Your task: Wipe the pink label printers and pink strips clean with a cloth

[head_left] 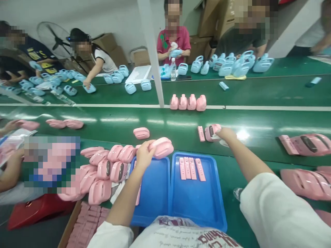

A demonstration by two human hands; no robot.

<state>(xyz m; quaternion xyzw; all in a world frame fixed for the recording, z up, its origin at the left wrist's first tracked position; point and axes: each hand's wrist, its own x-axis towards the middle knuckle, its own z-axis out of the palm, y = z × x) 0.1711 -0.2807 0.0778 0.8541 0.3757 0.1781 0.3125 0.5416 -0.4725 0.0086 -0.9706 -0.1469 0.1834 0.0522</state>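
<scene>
My left hand (144, 155) grips a rounded pink plastic housing (163, 147) and holds it above the back edge of a blue tray (152, 206). Farther right, my right hand (227, 135) has its fingers closed at the right end of another pink housing (210, 133) with a dark window, on the green belt. Something white, perhaps a cloth, shows under those fingers. Beside that housing lies a slim pink stick-shaped part (201, 133). Several similar pink sticks (191, 168) lie in the second blue tray (199, 206). A single pink housing (141, 133) rests on the belt behind my left hand.
Pink housings (99, 191) are heaped left of the trays, and more (300, 182) lie at the right. A row of pink housings (191, 102) stands by a white post (152, 51). Across the belt, people handle light-blue housings (227, 67). A carton of pink parts (84, 224) sits below.
</scene>
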